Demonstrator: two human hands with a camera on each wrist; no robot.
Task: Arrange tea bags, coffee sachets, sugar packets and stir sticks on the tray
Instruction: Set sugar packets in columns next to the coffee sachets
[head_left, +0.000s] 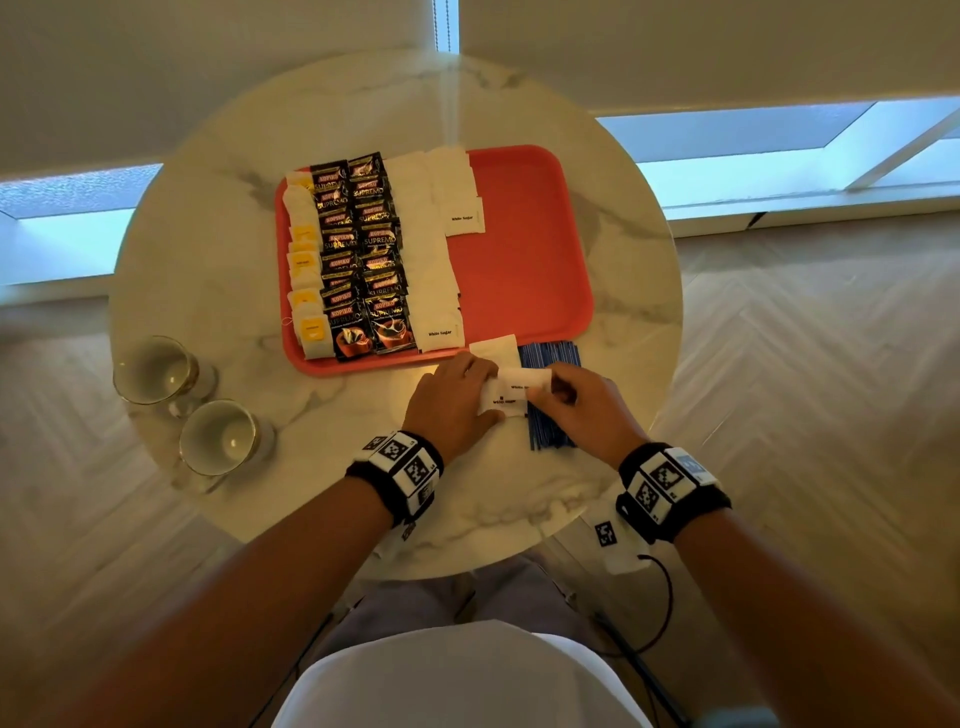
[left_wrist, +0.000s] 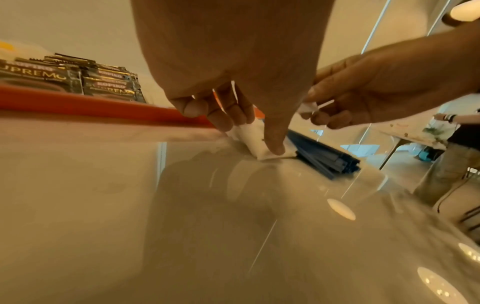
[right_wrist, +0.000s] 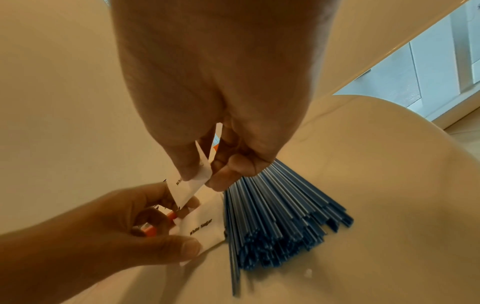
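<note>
A red tray (head_left: 524, 270) lies on the round marble table (head_left: 208, 249). On its left half stand rows of tea bags (head_left: 304, 260), black coffee sachets (head_left: 363, 249) and white sugar packets (head_left: 431, 244). In front of the tray my left hand (head_left: 452, 400) grips a small stack of sugar packets (head_left: 501, 402) (right_wrist: 205, 226) against the table. My right hand (head_left: 587, 405) pinches one sugar packet (head_left: 522, 382) (right_wrist: 189, 185) just above that stack. A bundle of blue stir sticks (head_left: 550, 400) (right_wrist: 272, 222) (left_wrist: 324, 156) lies on the table under my right hand.
Two empty glasses (head_left: 156, 369) (head_left: 221, 436) stand at the table's left front. The tray's right half (head_left: 535, 218) is bare. Another sugar packet (head_left: 496, 345) lies at the tray's front edge. A person (left_wrist: 457, 148) stands far off to the right.
</note>
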